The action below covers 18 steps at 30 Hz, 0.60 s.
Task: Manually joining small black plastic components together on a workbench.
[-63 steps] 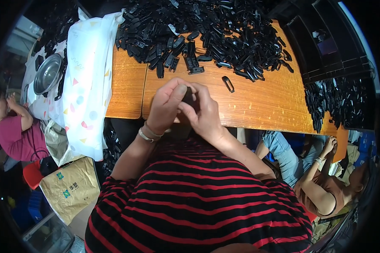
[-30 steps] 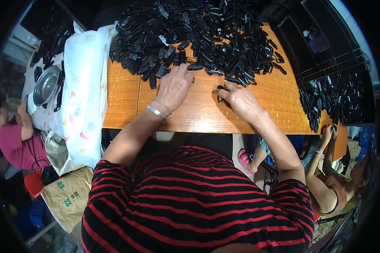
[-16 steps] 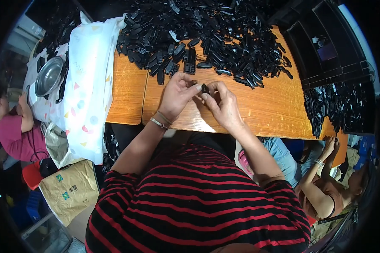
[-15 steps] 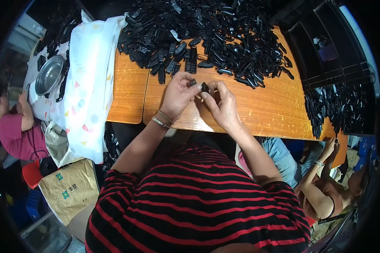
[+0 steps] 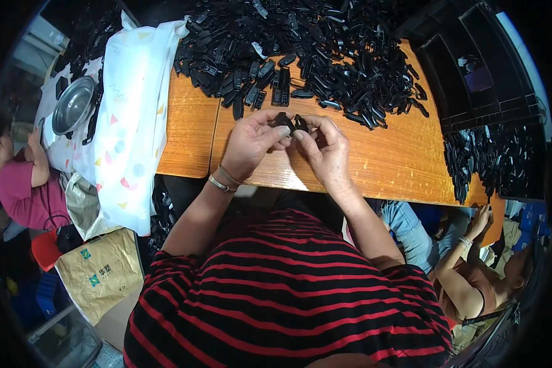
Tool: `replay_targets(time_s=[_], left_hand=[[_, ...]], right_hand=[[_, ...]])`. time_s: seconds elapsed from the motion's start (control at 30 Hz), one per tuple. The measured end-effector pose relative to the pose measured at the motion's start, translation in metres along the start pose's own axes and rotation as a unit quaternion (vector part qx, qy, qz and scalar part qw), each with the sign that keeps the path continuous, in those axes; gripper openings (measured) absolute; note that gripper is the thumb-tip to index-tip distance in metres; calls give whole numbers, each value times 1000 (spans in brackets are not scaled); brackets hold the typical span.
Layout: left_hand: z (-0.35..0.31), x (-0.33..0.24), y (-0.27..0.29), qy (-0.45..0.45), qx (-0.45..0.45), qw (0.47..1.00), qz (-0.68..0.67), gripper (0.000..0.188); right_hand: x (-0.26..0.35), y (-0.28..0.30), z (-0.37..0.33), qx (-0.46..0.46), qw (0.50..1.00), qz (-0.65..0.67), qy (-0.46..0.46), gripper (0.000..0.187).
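Observation:
Over the front part of the wooden table (image 5: pixel 374 168), both my hands are close together. My left hand (image 5: pixel 254 140) pinches a small black plastic part (image 5: pixel 281 120) between thumb and fingers. A second small black plastic part (image 5: pixel 300 124) sits in the pinch of my right hand (image 5: pixel 326 147). The two parts nearly touch, and I cannot tell whether they are joined. Just beyond my fingers lies the edge of a large pile of similar black plastic parts (image 5: pixel 343 67). A flat rectangular black part (image 5: pixel 280 89) rests closest to my left fingertips.
At left, a patterned white plastic sheet (image 5: pixel 129 135) lies beside a metal bowl (image 5: pixel 73 105). A black rack (image 5: pixel 487 67) stands at right near more black parts (image 5: pixel 481 159). Two other people sit at the sides. A brown paper sack (image 5: pixel 101 276) is at lower left.
My left hand has shifted slightly left and turned, so its black part shows more plainly. My right hand stays close to its place, still pinching its part.

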<state>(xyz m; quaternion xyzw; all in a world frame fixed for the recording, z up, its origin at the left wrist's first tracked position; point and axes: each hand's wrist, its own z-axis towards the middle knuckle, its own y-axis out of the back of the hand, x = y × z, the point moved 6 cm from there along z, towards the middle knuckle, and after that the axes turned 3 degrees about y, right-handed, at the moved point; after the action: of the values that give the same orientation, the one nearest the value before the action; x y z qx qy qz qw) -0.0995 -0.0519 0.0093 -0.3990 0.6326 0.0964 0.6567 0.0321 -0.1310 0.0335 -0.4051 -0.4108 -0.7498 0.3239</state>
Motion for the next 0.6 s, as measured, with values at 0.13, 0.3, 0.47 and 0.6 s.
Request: replay_targets(time_s=[0.13,0.3,0.47,0.6], left_hand=[[4,2,0,-41,-36,998,-7,28],[2,0,-2,-54,-29,998,29,28],[0,-4,-5,-70,-45,995,50,30],[-2,-3,-3,-85,-47,992,77,33]], right_hand=[[6,1,0,13,1000,-8,3,25],[24,4,4,-1,998,-36,49,25],[26,0,5,6,998,-35,56,26],[23,-1,5,15,998,-37,58,26]])
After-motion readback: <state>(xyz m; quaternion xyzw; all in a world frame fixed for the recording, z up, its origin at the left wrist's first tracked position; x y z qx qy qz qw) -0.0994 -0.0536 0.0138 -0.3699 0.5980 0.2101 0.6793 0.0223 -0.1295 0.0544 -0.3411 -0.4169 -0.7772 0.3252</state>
